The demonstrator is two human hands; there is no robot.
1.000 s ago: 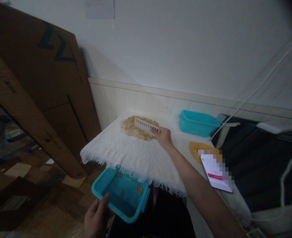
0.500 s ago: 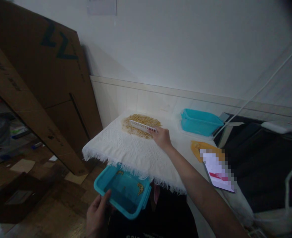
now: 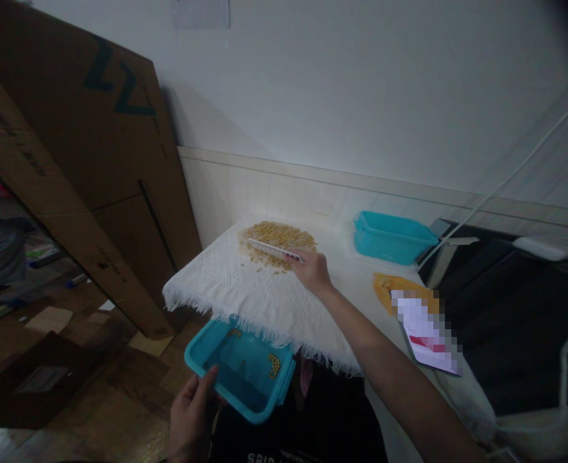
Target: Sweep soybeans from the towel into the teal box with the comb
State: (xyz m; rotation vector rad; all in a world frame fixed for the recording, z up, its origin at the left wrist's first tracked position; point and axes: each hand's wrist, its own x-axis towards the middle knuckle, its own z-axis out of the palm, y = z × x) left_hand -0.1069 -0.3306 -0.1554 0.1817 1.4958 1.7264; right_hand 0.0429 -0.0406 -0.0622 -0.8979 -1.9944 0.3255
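Observation:
My right hand is closed on the near end of a thin, flat white card, held edge-down across a pile of yellow soybeans. Loose beans lie scattered on the near side of the card. Under the pile is a white fringed tablecloth on the table. Just below the cloth's front fringe, my left hand grips the rim of a blue plastic container, thumb on top and other fingers partly hidden. Small clusters of soybeans lie inside the container, which is tilted a little.
A second blue container stands at the table's back right. Nearer are a yellow-orange bag and a phone-like slab, partly pixelated. Tall cardboard boxes lean at the left, and a white cable runs along the right.
The card has shifted slightly toward me and tipped flatter, and more loose beans now lie on its near side. My left hand and the container have barely moved.

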